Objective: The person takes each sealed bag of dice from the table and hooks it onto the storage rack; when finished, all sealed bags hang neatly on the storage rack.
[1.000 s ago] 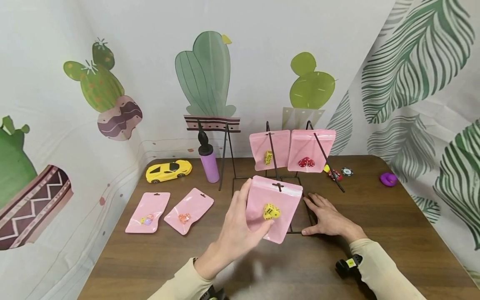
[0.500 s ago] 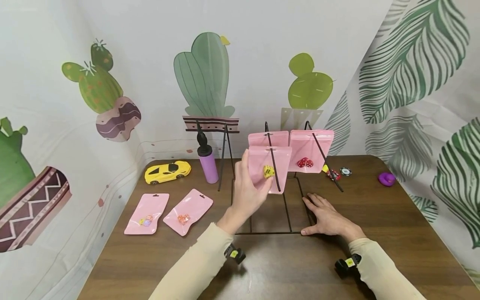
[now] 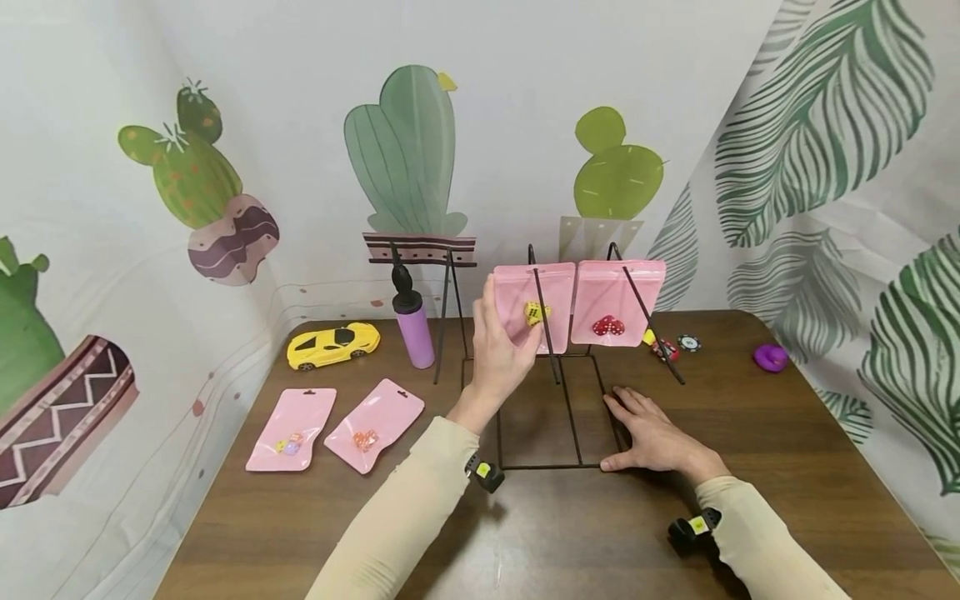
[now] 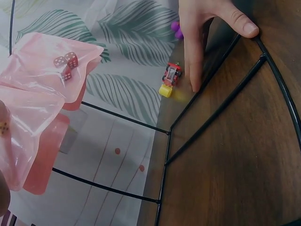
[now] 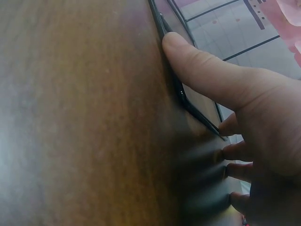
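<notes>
The left hand [image 3: 501, 354] pinches the pink pouch of yellow dice [image 3: 534, 305] at the wire rack's [image 3: 573, 417] left peg, apparently hanging it. The right hand [image 3: 654, 433] presses flat, fingers straight, on the rack's base. Letting go likely calls for the hole fully seated.

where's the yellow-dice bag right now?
Head view: the yellow-dice bag is up at the black wire rack's left hook, pinched by the left hand, beside the red-dice bag.

Head view looks forward and down from above the brown wooden worktop [image 3: 750, 433], wide, taking in the black wire display rack [image 3: 558, 408]. Left wrist view sits close, facing across the rack's base [image 4: 221, 101]. Right wrist view is closer still, skimming the worktop [image 5: 70, 117]. All three share the rack's base wire [image 5: 186, 101].
</notes>
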Tool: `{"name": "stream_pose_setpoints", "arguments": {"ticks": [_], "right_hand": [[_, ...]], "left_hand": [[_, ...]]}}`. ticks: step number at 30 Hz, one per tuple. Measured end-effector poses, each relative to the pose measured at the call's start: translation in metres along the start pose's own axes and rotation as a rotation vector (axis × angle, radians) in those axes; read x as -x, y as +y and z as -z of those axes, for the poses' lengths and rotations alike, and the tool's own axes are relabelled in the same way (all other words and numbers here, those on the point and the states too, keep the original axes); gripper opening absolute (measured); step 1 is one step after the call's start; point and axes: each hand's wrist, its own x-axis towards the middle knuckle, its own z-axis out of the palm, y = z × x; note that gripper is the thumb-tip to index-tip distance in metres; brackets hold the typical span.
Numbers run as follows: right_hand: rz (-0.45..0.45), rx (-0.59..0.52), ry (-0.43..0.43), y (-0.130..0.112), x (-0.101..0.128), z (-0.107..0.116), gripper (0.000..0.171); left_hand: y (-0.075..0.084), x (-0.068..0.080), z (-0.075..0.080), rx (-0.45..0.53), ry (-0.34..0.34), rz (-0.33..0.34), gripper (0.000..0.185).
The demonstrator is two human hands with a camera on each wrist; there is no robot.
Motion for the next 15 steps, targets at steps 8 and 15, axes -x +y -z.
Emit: {"name": "stream_pose_setpoints", "arguments": {"ticks": [8,15], "right_hand": [[-0.002,0.004,-0.001,-0.002,0.000,0.001,0.114],[-0.004,0.012,-0.002,-0.001,-0.001,0.002,0.114]], "left_hand": [[-0.007,0.008,0.008,-0.012,-0.061,0.037,0.099],[-0.023,0.020,0.030,-0.014,-0.140,0.099,0.071]]}}
